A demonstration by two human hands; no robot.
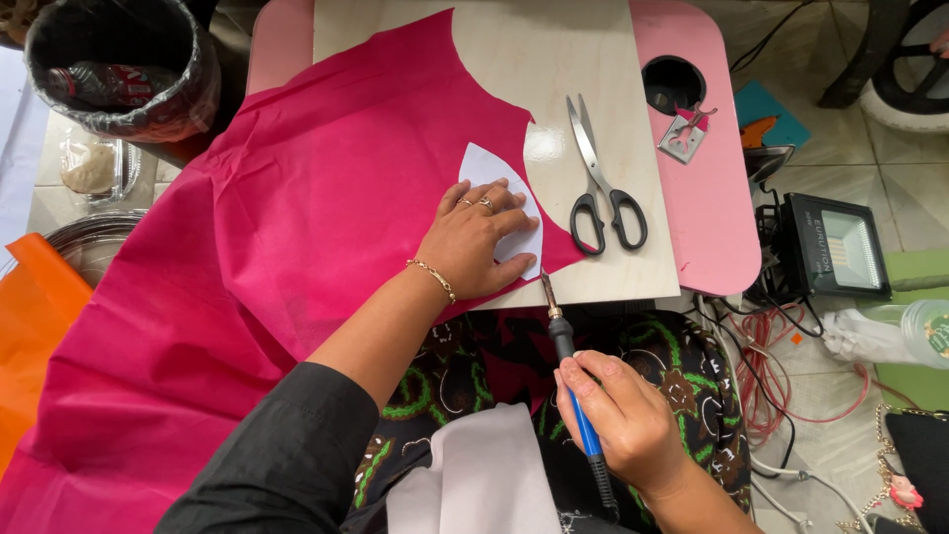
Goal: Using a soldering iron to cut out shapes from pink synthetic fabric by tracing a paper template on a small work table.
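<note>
Nearest me, my right hand has its fingers wrapped around the blue handle of a soldering iron, its long axis running up and slightly left, tip just short of the surface's near edge. Just beyond the tip, up and left, my left hand lies flat, fingers spread, pressing a white paper pattern onto the pink fabric. That hand is the closer one to the pattern. Farther right, scissors lie on the wooden board.
</note>
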